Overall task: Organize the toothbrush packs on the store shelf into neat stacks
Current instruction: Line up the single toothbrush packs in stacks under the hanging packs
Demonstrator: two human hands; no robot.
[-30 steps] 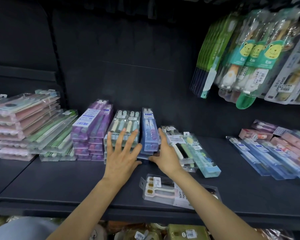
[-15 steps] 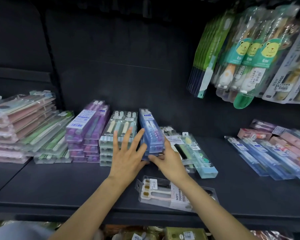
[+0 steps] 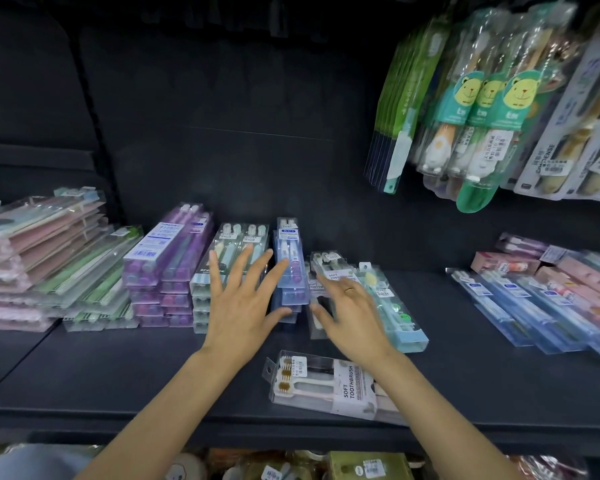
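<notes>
A narrow stack of blue toothbrush packs [image 3: 289,268] stands mid-shelf between a pale green stack [image 3: 232,251] and a loose pile of "SOFT TOOTHBRUSH" packs [image 3: 329,268]. My left hand [image 3: 243,303] is spread with straight fingers in front of the green and blue stacks, its thumb by the blue stack's lower front. My right hand [image 3: 350,313] lies flat, fingers straight, over the loose pile just right of the blue stack. Neither hand grips a pack. A single soft toothbrush pack [image 3: 323,386] lies near the shelf's front edge under my right wrist.
Purple stack [image 3: 168,261] and pink and green stacks [image 3: 49,254] fill the left side. A light blue pack [image 3: 395,313] leans beside the loose pile. Blue and pink packs [image 3: 548,306] lie at the right. Hanging packs [image 3: 478,109] overhang the upper right. The dark shelf [image 3: 136,368] shows bare in front.
Both hands have let go of the blue stack and opened. My right hand slid rightward onto the loose pile. The blue stack now stands straighter against the green one.
</notes>
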